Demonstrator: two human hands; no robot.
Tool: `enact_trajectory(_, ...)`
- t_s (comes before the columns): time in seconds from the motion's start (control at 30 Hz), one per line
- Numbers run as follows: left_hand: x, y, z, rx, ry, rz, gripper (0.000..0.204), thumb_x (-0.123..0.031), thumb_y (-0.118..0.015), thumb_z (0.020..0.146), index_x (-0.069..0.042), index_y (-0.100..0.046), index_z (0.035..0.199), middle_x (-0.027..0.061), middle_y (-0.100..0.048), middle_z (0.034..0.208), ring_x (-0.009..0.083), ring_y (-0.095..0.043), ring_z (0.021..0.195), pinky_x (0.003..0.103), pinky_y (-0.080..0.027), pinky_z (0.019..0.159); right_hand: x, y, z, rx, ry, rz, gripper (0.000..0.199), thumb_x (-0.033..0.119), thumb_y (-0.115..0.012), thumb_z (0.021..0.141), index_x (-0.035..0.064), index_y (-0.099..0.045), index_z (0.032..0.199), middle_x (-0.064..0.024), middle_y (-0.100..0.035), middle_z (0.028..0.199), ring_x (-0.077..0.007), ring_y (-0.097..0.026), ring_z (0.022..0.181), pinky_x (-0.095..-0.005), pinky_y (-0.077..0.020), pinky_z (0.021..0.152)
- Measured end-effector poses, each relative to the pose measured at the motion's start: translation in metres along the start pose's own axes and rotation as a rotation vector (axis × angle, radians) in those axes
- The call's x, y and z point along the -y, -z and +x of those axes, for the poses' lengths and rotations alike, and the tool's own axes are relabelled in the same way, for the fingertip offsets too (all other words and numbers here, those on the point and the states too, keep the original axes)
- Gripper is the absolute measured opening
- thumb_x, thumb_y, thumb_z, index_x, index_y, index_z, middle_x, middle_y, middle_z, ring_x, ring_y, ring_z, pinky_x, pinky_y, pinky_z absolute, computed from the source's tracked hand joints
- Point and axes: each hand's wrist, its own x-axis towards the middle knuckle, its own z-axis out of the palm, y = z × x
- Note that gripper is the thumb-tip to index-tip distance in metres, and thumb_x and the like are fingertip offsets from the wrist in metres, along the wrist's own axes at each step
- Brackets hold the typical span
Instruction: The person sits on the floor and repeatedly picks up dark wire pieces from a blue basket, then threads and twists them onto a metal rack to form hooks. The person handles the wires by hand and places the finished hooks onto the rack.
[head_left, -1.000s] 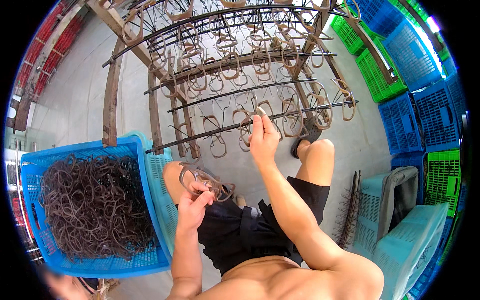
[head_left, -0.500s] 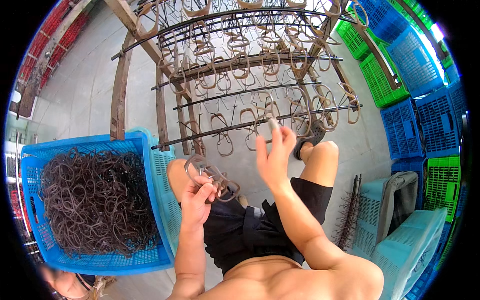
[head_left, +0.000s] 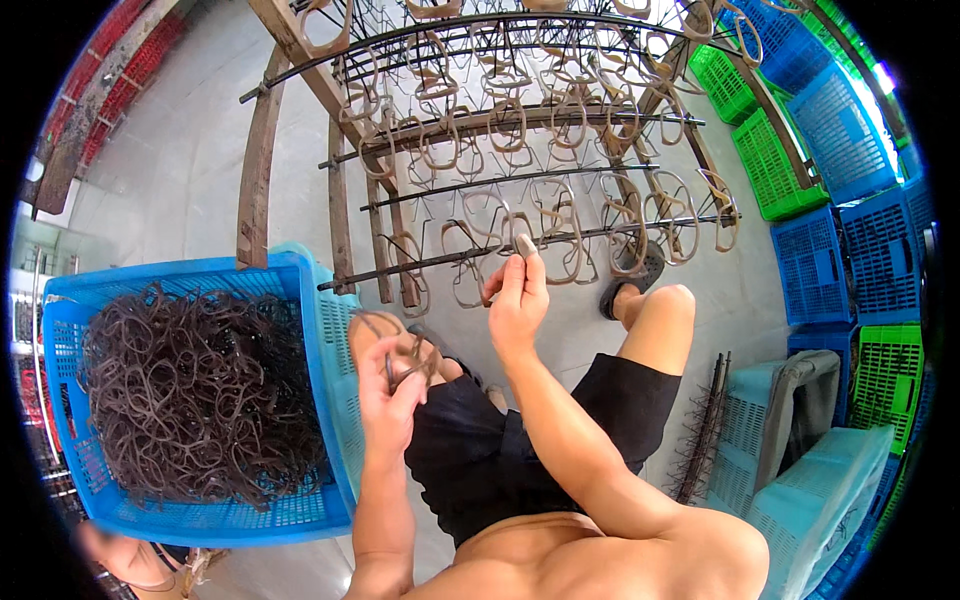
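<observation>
My left hand [head_left: 386, 405] is closed around a few dark brown eyeglass frames [head_left: 408, 365], slightly blurred, above my left thigh. My right hand [head_left: 515, 300] reaches forward to the lowest black rod [head_left: 400, 268] of a rack. Thumb and index finger are pinched together there, apparently on an eyeglass frame [head_left: 486, 218]; the fingers partly hide the grip. A pale cover sits on the index fingertip. Brown eyeglass frames [head_left: 620, 228] hang along this rod on both sides of the hand. Left of my left hand, a blue crate [head_left: 200, 533] holds a tangled heap of dark frames [head_left: 200, 400].
The wooden rack [head_left: 252, 190] carries several rows of hung frames. Blue [head_left: 880, 245] and green crates [head_left: 775, 165] are stacked at right. Light blue crates [head_left: 820, 500] and bundled spiky rods [head_left: 705, 430] stand near my right knee. Part of another person [head_left: 140, 570] shows at lower left.
My right hand has moved slightly left and its fingers have closed into a pinch at the lowest rod. The left hand, with its frames, has shifted slightly left. The view has shifted slightly.
</observation>
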Motion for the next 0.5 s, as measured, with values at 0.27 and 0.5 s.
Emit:
enact_trajectory(0.27,0.012,0.066,-0.004,-0.204,-0.042,0.164,0.013,0.006,-0.050,0.078,0.000,-0.053,0.089,0.0039,-0.053,0.072,0.0088,-0.047,0.058,0.025,-0.048,0.060,-0.004,-0.014,0.000,-0.101,-0.057,0.097,0.014,0.013,-0.042,0.097,0.0025,-0.048,0.092,-0.0023,-0.050,0.069,-0.0102,-0.050,0.054,-0.0259,-0.0464,0.045)
enact_trajectory(0.5,0.010,0.073,-0.009,-0.108,0.109,0.258,0.008,0.000,-0.056,0.082,0.000,-0.055,0.090,0.0032,-0.055,0.074,0.0093,-0.050,0.060,0.028,-0.051,0.061,-0.001,-0.018,-0.003,-0.106,-0.051,0.094,0.014,0.012,-0.040,0.097,0.0002,-0.048,0.095,-0.0037,-0.053,0.074,-0.0116,-0.054,0.060,-0.0278,-0.0510,0.049)
